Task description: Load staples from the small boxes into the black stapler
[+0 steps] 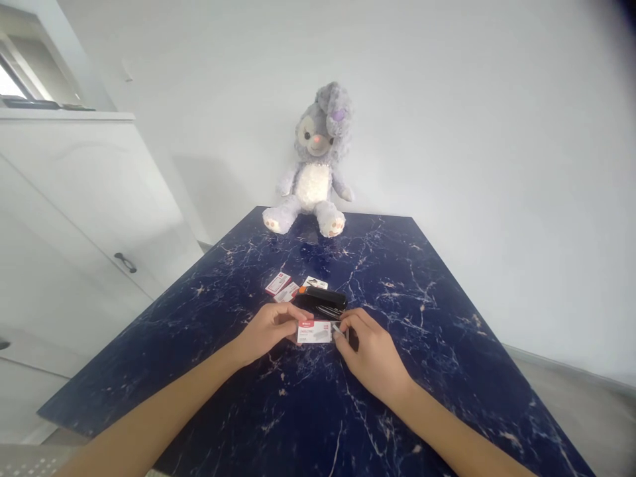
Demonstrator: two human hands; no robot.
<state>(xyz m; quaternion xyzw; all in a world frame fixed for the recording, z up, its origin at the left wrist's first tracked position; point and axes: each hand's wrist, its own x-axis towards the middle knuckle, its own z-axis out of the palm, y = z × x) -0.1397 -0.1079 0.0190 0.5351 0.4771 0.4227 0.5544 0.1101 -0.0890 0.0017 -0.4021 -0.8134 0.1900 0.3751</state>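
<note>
A: Staple box [314, 332], where is it?
B: Middle of the table [422, 298], between both hands, just in front of the black stapler [320, 301].
A: Left hand [271, 329]?
B: Curled, fingers closed on the box's left end.
A: Right hand [370, 351]?
B: Thumb and forefinger pinched together at the box's right end. Something small and grey there, too small to tell what.
A: Other items?
B: Three small boxes [278, 283] beyond the stapler; plush rabbit [315, 162] at the far edge.

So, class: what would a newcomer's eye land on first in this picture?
The grey plush rabbit sitting at the far edge of the dark blue marbled table. Nearer, the left hand holds a small white box, the right hand touching its end, before a black stapler.
</note>
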